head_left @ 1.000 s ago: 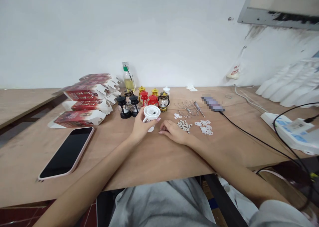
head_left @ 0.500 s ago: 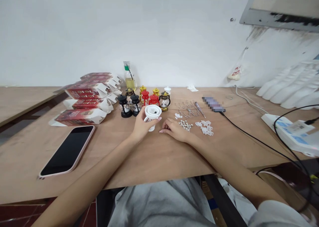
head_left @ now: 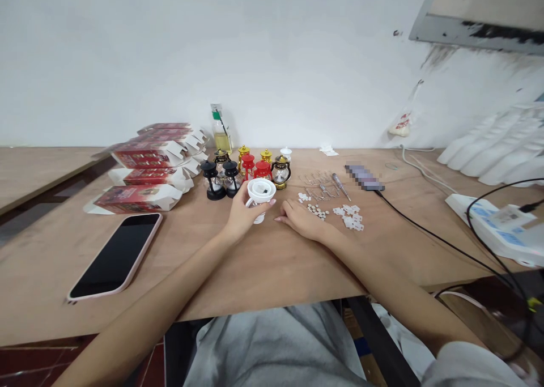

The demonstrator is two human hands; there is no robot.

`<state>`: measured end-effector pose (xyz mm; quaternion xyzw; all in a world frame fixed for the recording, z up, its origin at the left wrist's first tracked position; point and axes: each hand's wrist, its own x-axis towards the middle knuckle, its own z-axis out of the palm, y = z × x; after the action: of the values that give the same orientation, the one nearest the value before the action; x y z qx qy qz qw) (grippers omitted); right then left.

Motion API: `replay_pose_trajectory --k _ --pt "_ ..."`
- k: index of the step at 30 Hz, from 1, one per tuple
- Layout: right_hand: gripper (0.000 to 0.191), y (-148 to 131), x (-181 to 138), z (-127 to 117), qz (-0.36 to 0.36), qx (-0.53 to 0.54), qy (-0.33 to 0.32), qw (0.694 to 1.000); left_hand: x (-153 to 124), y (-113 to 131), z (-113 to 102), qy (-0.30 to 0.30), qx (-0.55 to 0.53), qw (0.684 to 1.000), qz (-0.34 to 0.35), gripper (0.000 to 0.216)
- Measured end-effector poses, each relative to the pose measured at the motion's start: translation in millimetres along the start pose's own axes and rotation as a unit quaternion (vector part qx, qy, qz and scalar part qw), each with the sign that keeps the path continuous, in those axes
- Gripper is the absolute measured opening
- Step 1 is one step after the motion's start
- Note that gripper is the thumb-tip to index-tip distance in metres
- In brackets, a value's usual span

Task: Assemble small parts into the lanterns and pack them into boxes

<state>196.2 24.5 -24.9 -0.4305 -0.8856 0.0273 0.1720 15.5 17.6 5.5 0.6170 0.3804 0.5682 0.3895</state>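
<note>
The left hand is clamped on a white plastic lantern, hollow round end up, over the brown wooden table — the right hand, curled, grip unclear, beside small round silvery discs.

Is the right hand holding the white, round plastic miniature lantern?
No, the left hand grips the white, round plastic miniature lantern, while the right hand is apart from it.

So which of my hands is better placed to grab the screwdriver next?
Probably your right hand: it lies nearer the screwdriver, with nothing visible in its grip. Your left hand is farther off and holds a white piece.
</note>
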Motion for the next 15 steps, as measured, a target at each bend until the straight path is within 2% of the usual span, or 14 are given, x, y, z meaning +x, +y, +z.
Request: replay_pose_trajectory --k 8,15 --pt "0.006 -1 -2 -2 0.005 -0.041 -0.016 0.999 1 -1 1 0.005 -0.01 1.0 -0.007 0.049" --pt "0.014 -10 -2 -12 0.01 -0.131 -0.072 0.989 0 0 1 0.005 -0.016 1.0 -0.009 0.049"
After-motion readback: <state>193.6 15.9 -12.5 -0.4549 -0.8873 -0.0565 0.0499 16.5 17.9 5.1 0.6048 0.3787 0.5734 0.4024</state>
